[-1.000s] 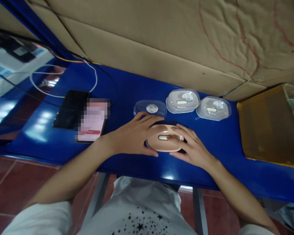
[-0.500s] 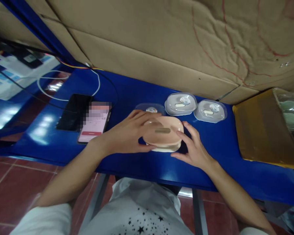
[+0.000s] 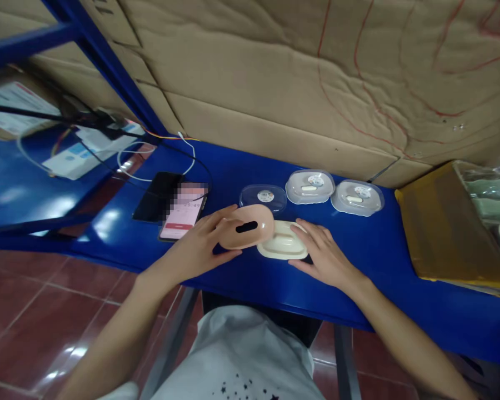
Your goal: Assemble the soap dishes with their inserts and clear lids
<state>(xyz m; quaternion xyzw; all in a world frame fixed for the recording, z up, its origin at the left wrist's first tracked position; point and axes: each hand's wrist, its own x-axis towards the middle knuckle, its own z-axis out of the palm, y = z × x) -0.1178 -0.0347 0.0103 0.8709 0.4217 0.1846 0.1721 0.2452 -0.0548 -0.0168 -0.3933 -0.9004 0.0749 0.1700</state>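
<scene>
Two hands, left hand (image 3: 200,241) curled round one glossy peach slotted tray (image 3: 264,229), right hand (image 3: 323,253) gripping one cream dish (image 3: 280,250), three clear-lidded containers (image 3: 310,194) beyond them

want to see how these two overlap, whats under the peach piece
The cream dish pokes out right of the peach piece; its covered left end, and anything else beneath, can't be seen.

Here on the surface (image 3: 358,300), one phone (image 3: 156,194) lies far left, a second phone (image 3: 185,214) right beside it. Centre, the insert (image 3: 250,239) overlaps the dish's (image 3: 280,248) left edge; the lone lid (image 3: 254,197) sits behind. Two lidded dishes (image 3: 310,186) (image 3: 356,199) rest side by side, behind and right. Far right stands the box (image 3: 445,222), wares (image 3: 491,208) inside.
</scene>
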